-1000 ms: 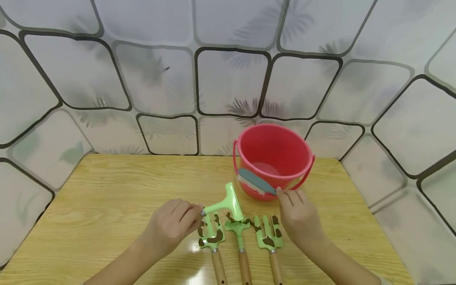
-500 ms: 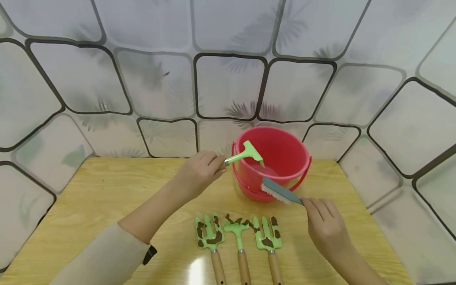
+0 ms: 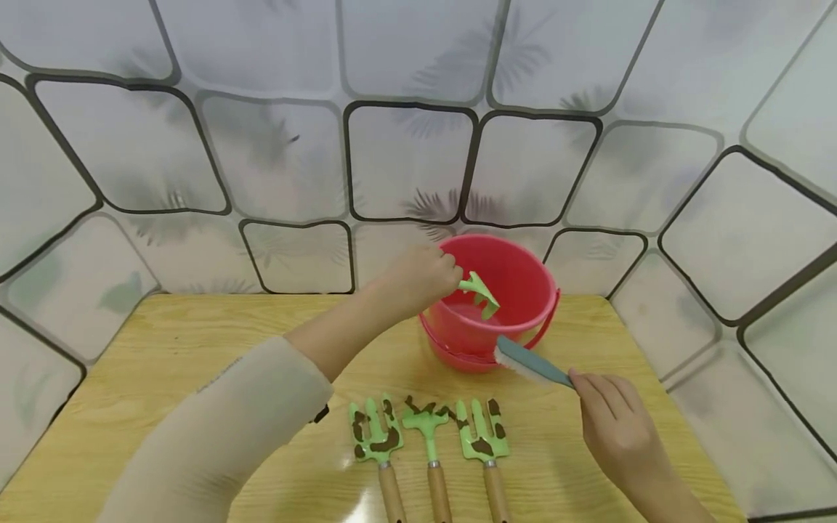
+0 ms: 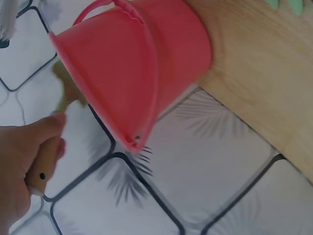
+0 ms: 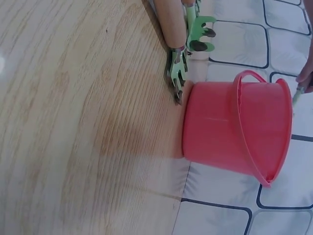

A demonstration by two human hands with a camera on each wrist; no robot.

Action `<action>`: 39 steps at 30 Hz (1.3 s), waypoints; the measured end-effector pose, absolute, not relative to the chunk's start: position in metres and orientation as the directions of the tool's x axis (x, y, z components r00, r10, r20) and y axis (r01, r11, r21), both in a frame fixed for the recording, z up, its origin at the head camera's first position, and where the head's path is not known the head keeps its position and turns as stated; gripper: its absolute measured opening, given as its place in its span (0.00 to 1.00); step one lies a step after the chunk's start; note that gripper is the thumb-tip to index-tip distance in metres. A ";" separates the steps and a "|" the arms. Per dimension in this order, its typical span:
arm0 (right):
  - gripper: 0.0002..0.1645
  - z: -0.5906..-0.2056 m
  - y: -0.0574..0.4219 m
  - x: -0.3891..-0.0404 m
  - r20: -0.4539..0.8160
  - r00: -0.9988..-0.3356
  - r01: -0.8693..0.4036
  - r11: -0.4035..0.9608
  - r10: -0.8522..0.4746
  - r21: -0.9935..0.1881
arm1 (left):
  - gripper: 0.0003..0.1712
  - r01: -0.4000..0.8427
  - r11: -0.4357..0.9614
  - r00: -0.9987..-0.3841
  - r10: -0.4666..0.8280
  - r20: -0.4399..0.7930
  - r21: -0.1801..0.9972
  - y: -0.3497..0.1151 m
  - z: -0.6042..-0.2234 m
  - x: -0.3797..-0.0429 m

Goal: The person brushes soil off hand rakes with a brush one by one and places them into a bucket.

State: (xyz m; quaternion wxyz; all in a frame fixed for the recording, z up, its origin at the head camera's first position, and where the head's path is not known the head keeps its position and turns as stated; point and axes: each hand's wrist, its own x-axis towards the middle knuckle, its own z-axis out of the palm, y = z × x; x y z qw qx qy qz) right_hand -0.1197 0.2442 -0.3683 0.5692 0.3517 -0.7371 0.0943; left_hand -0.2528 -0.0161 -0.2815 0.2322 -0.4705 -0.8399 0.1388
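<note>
My left hand (image 3: 418,280) grips a small green garden rake (image 3: 480,290), its head over the mouth of a red bucket (image 3: 451,338). The left wrist view shows the rake's wooden handle (image 4: 44,166) in the fist, and brown on the head beside the bucket rim. My right hand (image 3: 617,428) pinches the handle of a grey-blue brush (image 3: 532,361) with white bristles, just in front of the bucket and lower than the rake. The right wrist view catches the bucket (image 5: 210,122) and part of the left hand (image 5: 307,76), but not the brush.
On the wooden table (image 3: 229,363) lie a green fork (image 3: 378,443), a second rake (image 3: 429,428) and another fork (image 3: 482,444), all wooden-handled and smeared brown. Patterned panels (image 3: 288,167) rise behind and at both sides of the table. The bucket stands near the back edge.
My left hand has carried the rake from above the lying tools up and forward to the bucket's mouth. The right hand has drawn the brush away from the rake, rightward and nearer to me.
</note>
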 end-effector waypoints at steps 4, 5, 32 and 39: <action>0.15 -0.373 0.248 -0.119 0.907 -0.099 -0.634 0.728 -0.410 0.260 | 0.13 0.760 0.528 -0.582 0.813 -0.035 -0.379 0.008 -0.274 -0.260; 0.15 -0.373 0.248 -0.119 0.905 -0.101 -0.638 0.725 -0.412 0.259 | 0.14 0.766 0.532 -0.596 0.798 -0.087 -0.360 0.014 -0.274 -0.262; 0.16 -0.379 0.243 -0.119 0.885 -0.092 -0.683 0.676 -0.456 0.277 | 0.26 0.775 0.441 -0.537 0.837 -0.104 -0.453 0.027 -0.291 -0.253; 0.16 -0.380 0.244 -0.120 0.882 -0.105 -0.694 0.669 -0.459 0.266 | 0.28 0.716 0.396 -0.479 0.878 0.007 -0.576 0.012 -0.289 -0.229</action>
